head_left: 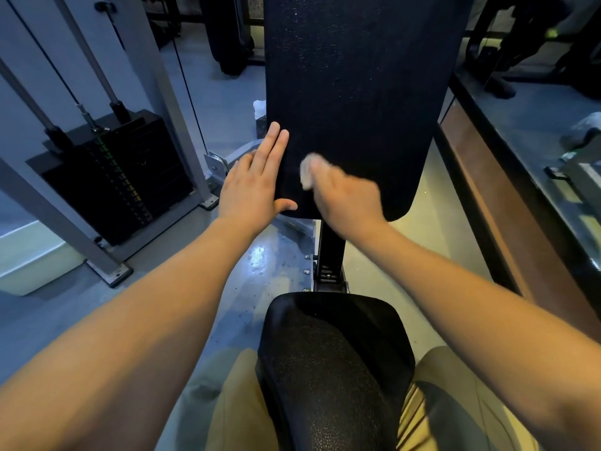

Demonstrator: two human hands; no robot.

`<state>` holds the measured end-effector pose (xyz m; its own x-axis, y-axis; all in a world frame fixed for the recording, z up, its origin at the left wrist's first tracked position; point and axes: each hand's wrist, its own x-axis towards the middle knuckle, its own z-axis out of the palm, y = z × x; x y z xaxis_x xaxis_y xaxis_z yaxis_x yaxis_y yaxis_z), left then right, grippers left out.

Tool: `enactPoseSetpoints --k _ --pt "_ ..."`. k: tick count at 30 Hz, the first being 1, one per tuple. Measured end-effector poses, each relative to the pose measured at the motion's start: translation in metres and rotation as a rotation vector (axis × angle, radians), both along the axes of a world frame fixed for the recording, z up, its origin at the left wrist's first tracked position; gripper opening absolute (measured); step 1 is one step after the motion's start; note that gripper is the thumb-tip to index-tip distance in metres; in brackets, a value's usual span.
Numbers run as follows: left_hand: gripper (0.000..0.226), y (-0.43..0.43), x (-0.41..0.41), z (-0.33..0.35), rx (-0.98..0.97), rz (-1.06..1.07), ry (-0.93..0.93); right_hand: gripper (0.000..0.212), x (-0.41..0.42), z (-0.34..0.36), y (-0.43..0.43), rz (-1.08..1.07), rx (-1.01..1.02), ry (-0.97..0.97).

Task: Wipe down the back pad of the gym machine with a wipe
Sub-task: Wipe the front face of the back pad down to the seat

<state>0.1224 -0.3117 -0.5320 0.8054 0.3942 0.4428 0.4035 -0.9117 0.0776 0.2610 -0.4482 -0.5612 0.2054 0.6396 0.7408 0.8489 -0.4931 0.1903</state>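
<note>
Wipe point(308, 170) sat bunched in my right hand point(346, 203), fingers grasping it against the lower back pad point(351, 76). My left hand point(255, 182) lay flat and released on the pad's left edge, probably steadying it against the rubbing.

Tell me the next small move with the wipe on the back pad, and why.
Probably slide the right hand upward, keeping the wipe pressed to the back pad. The wipe sits low on the pad, with a long stretch of pad above it, and the left hand lies flat on the pad's left edge, bracing it.
</note>
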Motion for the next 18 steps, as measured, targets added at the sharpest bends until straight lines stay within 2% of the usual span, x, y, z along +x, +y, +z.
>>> enactPoseSetpoints --k 2,4,7,10,13,15,18 --pt "0.13 0.001 0.0 0.0 0.008 0.0 0.011 0.034 -0.01 -0.038 -0.021 0.112 -0.2 -0.05" --pt "0.13 0.002 0.0 0.001 0.011 -0.002 0.028 0.036 -0.004 -0.045 -0.035 0.183 -0.286 -0.082" --pt "0.132 0.004 -0.002 0.004 -0.02 -0.033 0.041 0.027 0.011 0.003 -0.025 0.169 -0.078 -0.104" --pt "0.128 0.004 -0.009 0.0 -0.043 -0.006 -0.003 0.03 0.025 0.062 -0.001 0.026 0.198 -0.101" --pt "0.118 -0.004 -0.016 -0.013 -0.237 0.15 -0.083 0.032 0.014 0.051 0.021 -0.056 0.164 -0.031" --pt "0.098 -0.003 -0.014 -0.019 -0.355 0.203 -0.052 0.034 -0.001 0.01 0.016 0.024 -0.002 -0.07" --pt "0.037 0.003 -0.007 -0.021 -0.456 0.18 0.044 0.034 -0.01 -0.032 -0.014 0.14 -0.251 -0.119"
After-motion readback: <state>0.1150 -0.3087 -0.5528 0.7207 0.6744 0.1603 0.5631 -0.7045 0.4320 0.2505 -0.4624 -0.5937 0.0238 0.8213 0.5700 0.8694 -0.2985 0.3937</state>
